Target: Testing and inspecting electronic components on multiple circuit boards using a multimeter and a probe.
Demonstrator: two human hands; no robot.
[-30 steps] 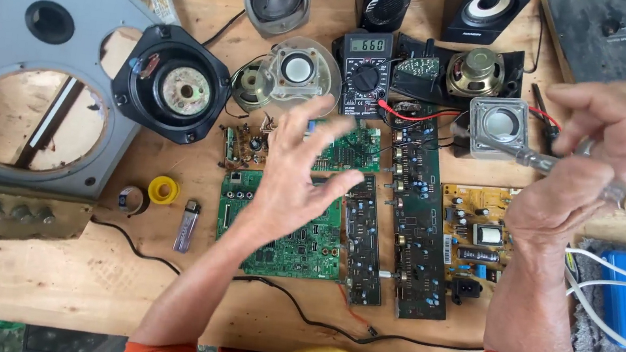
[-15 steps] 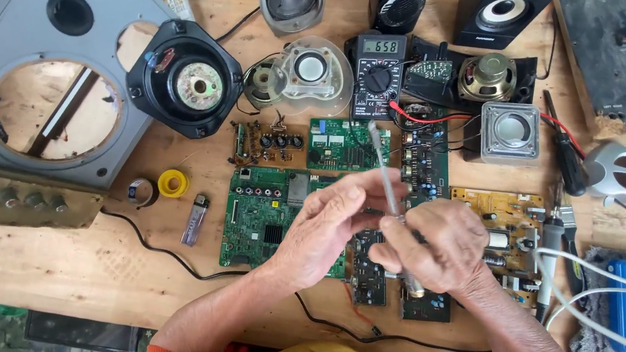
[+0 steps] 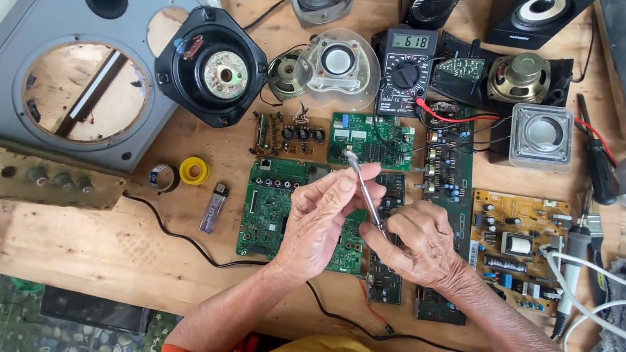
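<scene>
Both hands meeting over green board (image 3: 269,210), near front edge of surface (image 3: 42,246). Left hand (image 3: 320,225) and right hand (image 3: 416,244) pinching thin metal rod (image 3: 363,190) together, tip slanting up-left, probably steadying it for inspecting.

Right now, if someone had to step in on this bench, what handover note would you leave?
Left hand: fingers pinch the slim metal rod near its middle.
Right hand: grips the rod's lower end; the tip points up and away.
Both hands are raised above the green circuit board on the wooden table.
Nearby: multimeter switched on, yellow tape roll, lighter, soldering iron at right.
Done: rod picked up. Left: it touches no board yet.
</scene>
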